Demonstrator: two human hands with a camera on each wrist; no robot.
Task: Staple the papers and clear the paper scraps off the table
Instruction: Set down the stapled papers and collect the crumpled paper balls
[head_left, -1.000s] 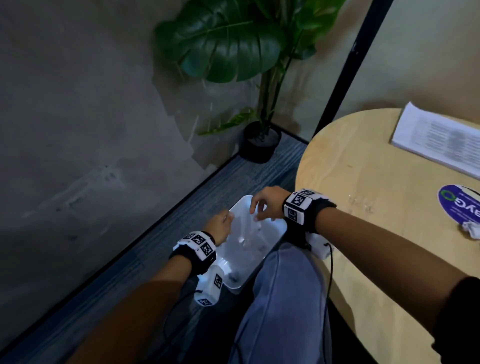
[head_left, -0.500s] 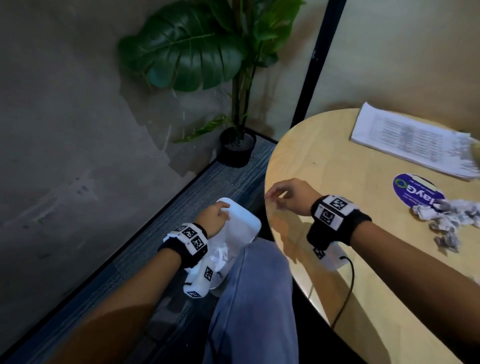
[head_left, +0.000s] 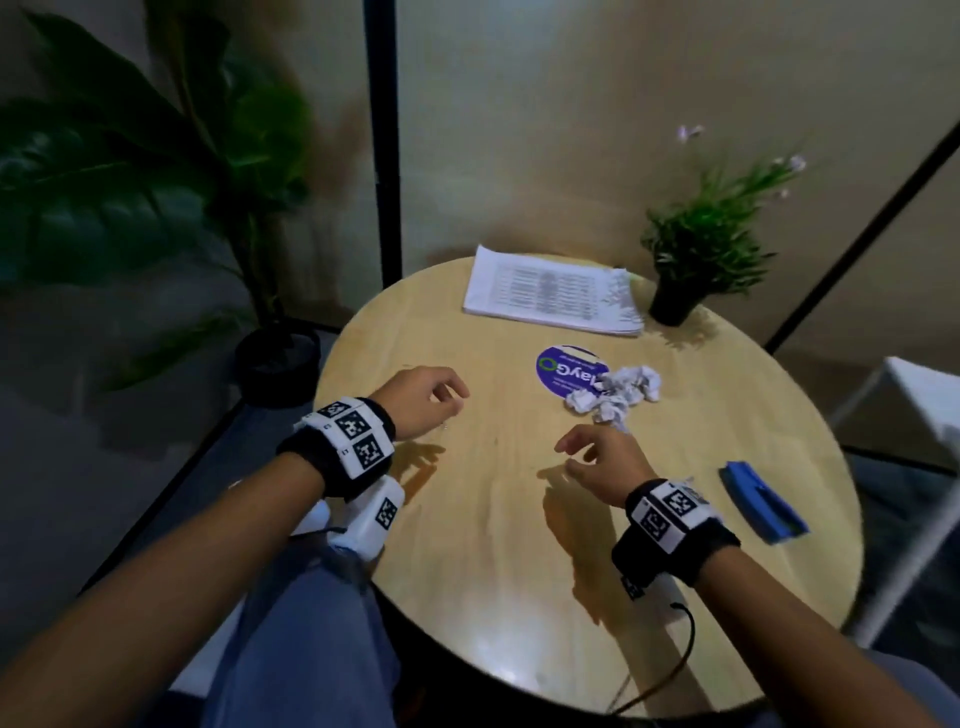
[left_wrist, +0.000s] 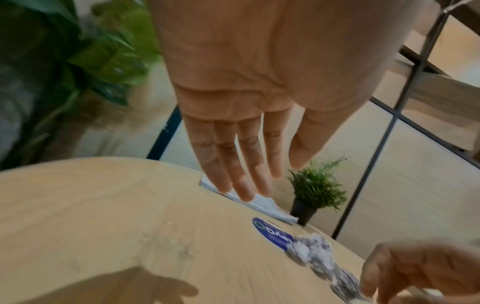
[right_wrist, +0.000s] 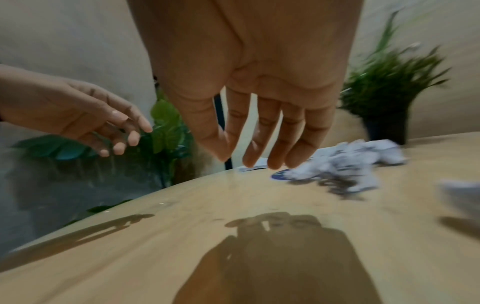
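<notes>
While both hands hung empty over the table (head_left: 467, 597), this looked like the scrap-clearing step, mid-way. The left hand (head_left: 423, 402) hovered at about 9 o'clock, fingers relaxed, holding nothing; the right hand (head_left: 602, 465) sat near the middle, fingers loose and spread, also bare. The crumpled paper scraps (head_left: 618, 395) lay at roughly 1 o'clock, just past the right fingertips, partly on a purple sticker (head_left: 561, 371). Next move probably called for a wide scoop, since the wads are light and scatter easily. Papers (head_left: 550, 296) sat at 12, blue stapler (head_left: 761, 501) at 3. Round pale wood top, small potted plant (head_left: 696, 249), big leafy plant (head_left: 130, 192) on the floor.
</notes>
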